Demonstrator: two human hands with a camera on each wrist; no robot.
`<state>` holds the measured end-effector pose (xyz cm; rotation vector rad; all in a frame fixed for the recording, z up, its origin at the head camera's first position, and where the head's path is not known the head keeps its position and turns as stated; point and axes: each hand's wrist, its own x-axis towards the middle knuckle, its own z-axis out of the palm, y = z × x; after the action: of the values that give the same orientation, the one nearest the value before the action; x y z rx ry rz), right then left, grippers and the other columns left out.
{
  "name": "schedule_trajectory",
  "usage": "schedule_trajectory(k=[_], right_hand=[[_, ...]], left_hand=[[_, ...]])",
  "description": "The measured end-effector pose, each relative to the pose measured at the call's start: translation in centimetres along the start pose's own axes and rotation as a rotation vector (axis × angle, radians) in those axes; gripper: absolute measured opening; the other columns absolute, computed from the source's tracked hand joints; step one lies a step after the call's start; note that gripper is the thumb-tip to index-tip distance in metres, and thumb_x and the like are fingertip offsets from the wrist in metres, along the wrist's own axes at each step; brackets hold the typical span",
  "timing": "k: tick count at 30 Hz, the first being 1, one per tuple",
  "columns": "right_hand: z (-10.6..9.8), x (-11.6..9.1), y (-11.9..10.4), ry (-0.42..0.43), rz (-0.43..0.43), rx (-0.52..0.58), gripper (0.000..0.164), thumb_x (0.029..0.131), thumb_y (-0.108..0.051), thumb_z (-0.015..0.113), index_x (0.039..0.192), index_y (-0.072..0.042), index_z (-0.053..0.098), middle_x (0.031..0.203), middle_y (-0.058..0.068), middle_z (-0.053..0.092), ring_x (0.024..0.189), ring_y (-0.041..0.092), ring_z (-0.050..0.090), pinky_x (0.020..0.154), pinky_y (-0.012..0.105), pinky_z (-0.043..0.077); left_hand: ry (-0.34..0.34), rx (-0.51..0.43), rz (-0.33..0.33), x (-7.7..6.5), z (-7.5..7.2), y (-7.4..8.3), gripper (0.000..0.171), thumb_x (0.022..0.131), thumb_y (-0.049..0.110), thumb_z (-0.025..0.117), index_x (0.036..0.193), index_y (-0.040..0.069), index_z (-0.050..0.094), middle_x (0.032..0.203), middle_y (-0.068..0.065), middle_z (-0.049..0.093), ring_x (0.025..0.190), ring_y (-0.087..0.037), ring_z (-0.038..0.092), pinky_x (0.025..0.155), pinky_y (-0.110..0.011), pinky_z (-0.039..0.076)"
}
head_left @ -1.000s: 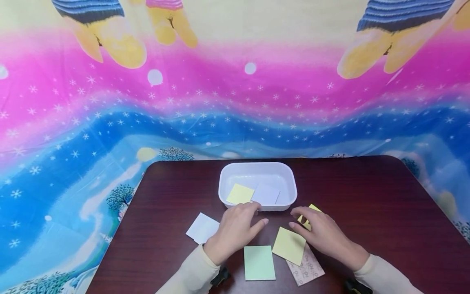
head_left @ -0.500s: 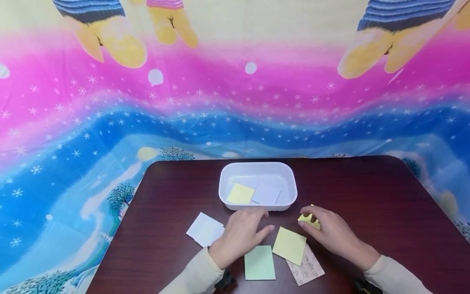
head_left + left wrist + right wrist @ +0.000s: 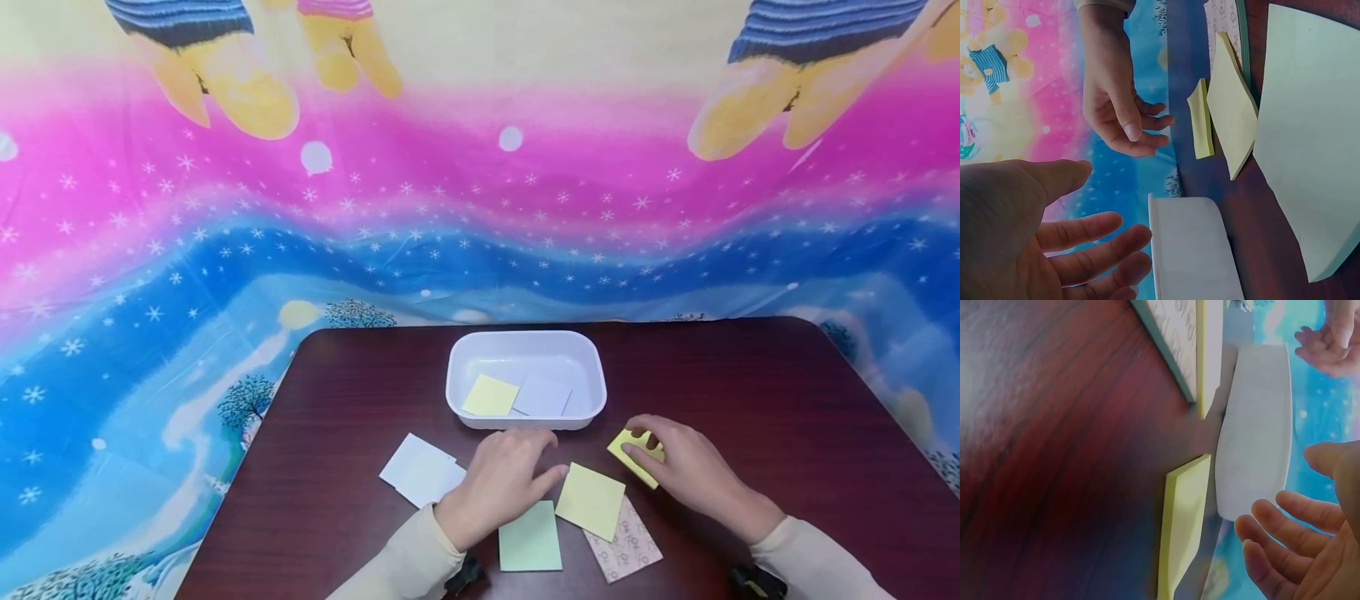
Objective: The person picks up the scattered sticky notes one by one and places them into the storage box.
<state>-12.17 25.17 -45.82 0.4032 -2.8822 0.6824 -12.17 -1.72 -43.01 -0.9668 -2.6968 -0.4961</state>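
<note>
My right hand [image 3: 693, 471] hovers over a yellow sticky-note pad [image 3: 636, 468], its fingers loosely bent and apart from the pad in the right wrist view. My left hand [image 3: 498, 482] hangs above the table, holding nothing, with thumb and fingers spread in the left wrist view. Below it lies a pale green pad [image 3: 529, 542], partly hidden by the hand in the head view. A pale yellow pad [image 3: 592, 502] overlaps a patterned pad [image 3: 626, 550] between the hands. Left of my left hand are overlapping white pads [image 3: 420, 468].
A white plastic tray [image 3: 525, 423] stands toward the back of the dark wooden table [image 3: 337, 400]. Inside it lie a yellow pad [image 3: 491, 395] and a whitish pad [image 3: 543, 396]. A colourful cloth [image 3: 480, 208] hangs behind the table.
Both hands have shifted to the right and slightly nearer. More of the white pads and of the far-right yellow pad now shows. The pads and tray stay in place.
</note>
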Motion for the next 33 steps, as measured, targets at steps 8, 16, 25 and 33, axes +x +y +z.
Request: schedule_trajectory(k=[8,16,25,33], right_hand=[[-0.2,0.1,0.9,-0.020,0.029,-0.011,0.034,0.086,-0.040,0.063,0.107,-0.014,0.066,0.098,0.000,0.066,0.078,0.014,0.059,0.061,0.033,0.047],[-0.5,0.2,2.2,-0.019,0.053,-0.013,0.036,0.085,-0.038,0.064,0.108,-0.010,0.066,0.091,0.000,0.066,0.070,0.010,0.054,0.055,0.031,0.044],[-0.3,0.1,3.6,-0.035,0.088,-0.050,0.036,0.085,-0.040,0.064,0.104,-0.011,0.065,0.079,-0.006,0.057,0.062,0.008,0.045,0.053,0.031,0.038],[0.1,-0.1,4.3,-0.071,0.097,-0.100,0.039,0.081,-0.037,0.069,0.105,-0.007,0.065,0.096,0.006,0.063,0.077,0.016,0.055,0.062,0.039,0.046]], left_hand=[[-0.026,-0.004,0.000,0.1,0.4,0.2,0.030,0.087,0.044,0.059,0.101,0.019,0.067,0.082,0.008,0.065,0.071,-0.007,0.057,0.059,-0.023,0.042],[-0.029,-0.005,0.022,0.0,0.8,0.4,0.028,0.087,0.043,0.059,0.099,0.019,0.066,0.081,0.010,0.063,0.070,-0.007,0.056,0.059,-0.023,0.043],[-0.003,-0.001,0.057,0.2,1.4,0.7,0.027,0.086,0.046,0.060,0.093,0.020,0.065,0.069,0.014,0.051,0.062,-0.005,0.048,0.053,-0.020,0.037],[-0.002,0.015,0.077,0.1,2.2,1.3,0.029,0.084,0.047,0.061,0.095,0.020,0.066,0.073,0.013,0.056,0.064,-0.005,0.051,0.054,-0.020,0.037]])
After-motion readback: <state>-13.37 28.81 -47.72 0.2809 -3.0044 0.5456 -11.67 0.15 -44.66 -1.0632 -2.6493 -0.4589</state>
